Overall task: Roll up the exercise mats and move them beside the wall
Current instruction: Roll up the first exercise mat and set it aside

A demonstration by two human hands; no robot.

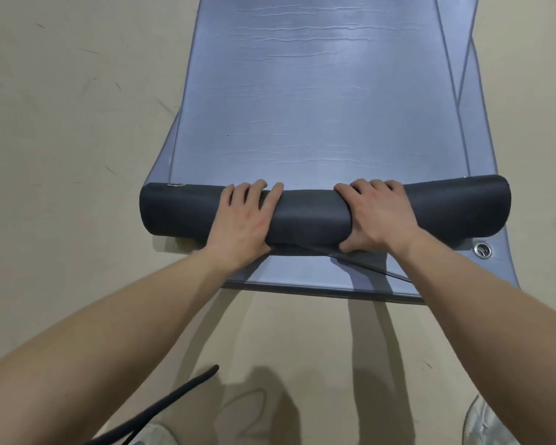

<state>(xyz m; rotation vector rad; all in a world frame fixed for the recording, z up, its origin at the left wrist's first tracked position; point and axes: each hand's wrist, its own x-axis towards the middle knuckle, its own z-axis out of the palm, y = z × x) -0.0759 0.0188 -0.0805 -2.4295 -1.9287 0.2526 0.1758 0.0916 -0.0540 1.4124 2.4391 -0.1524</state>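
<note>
Rolling now: left grip (247, 216) and right grip (377, 216) both clamped round the roll (312, 216) of the top exercise mat (318, 107), lying on a second mat (302, 276) on the floor (77, 123). Best keep pressure even and the ends square so it winds tight.

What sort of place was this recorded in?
Likely an exercise or gym room: a partly rolled exercise mat lies over a second mat on a bare beige floor.
</note>
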